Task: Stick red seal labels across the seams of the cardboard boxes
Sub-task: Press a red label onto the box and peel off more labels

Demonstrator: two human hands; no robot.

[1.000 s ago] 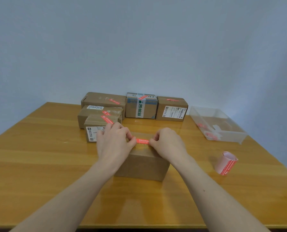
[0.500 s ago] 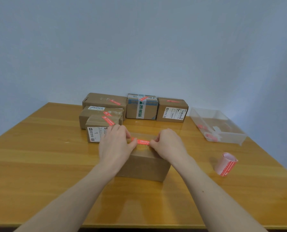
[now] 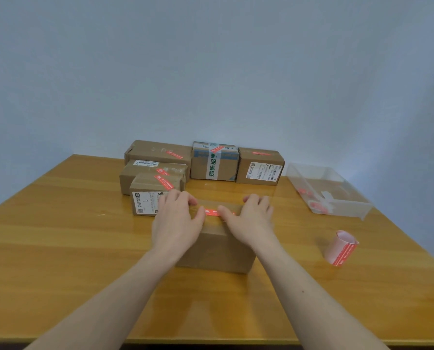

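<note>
Since a moment ago, no longer pinching the label ends: fingers now spread out flat, thumbs drawn inward along the strip. Left hand lying palm-down on the top of the near cardboard box, fingers extended and relaxed, thumb tip pressing the left end of the red seal label. Right hand likewise flat on the box top, fingers straight, thumb pressing the label's right part. Label lying across the top of that box, between the two thumbs, box itself at mid-table. Behind, five sealed boxes in a cluster, each bearing a red strip. To the right, a clear plastic bin and, nearer, a label roll.
</note>
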